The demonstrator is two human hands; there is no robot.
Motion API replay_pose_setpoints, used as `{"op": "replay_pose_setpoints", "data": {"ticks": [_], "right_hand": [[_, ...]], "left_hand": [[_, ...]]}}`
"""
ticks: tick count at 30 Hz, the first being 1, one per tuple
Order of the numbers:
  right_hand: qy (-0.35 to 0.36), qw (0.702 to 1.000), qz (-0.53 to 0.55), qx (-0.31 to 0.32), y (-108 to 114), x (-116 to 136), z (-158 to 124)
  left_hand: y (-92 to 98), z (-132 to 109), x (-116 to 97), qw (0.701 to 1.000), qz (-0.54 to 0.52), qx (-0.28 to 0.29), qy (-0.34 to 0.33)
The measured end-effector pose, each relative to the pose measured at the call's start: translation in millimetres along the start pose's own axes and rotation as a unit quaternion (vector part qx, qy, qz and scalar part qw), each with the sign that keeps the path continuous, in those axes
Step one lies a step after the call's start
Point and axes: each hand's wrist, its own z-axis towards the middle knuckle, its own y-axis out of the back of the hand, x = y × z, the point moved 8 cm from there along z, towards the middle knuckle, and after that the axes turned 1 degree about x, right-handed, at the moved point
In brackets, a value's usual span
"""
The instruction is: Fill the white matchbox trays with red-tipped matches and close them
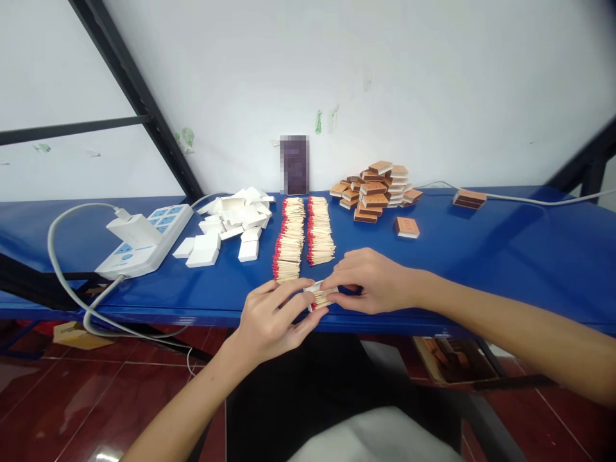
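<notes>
My left hand (272, 319) grips the left end of a small white matchbox tray (315, 287) at the table's front edge. Red-tipped matches (322, 298) lie inside the tray, heads toward the lower left. At its other end, my right hand (373, 280) has thumb and fingertips closed on the tray and the matches; the exact contact is partly hidden. Just beyond, two long rows of matches, a left row (290, 234) and a right row (320, 230), stretch toward the wall with red heads to the left.
White empty trays (235, 215) are heaped at left, beside a power strip (149, 240) with a plugged-in charger and cable. Brown matchboxes (373, 192) are piled at back right. A single matchbox (407, 227) and a small stack (469, 198) lie farther right. A pixelated dark object (296, 163) leans on the wall.
</notes>
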Motion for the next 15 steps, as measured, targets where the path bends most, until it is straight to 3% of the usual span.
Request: {"op": "replay_pose_setpoints", "data": {"ticks": [5,11,15], "right_hand": [[0.006,0.999,0.023,0.033,-6,0,0],[-0.005,0.999,0.038,-0.005,0,-3,-1],[0.004,0.999,0.051,0.008,-2,-1,-1]], "left_hand": [[-4.1,-3,3,1.000,-0.005,0.018,0.011],[-10.5,-4,3,0.998,-0.014,0.060,0.011],[-11.6,-2,1,0.998,-0.004,0.067,0.002]]}}
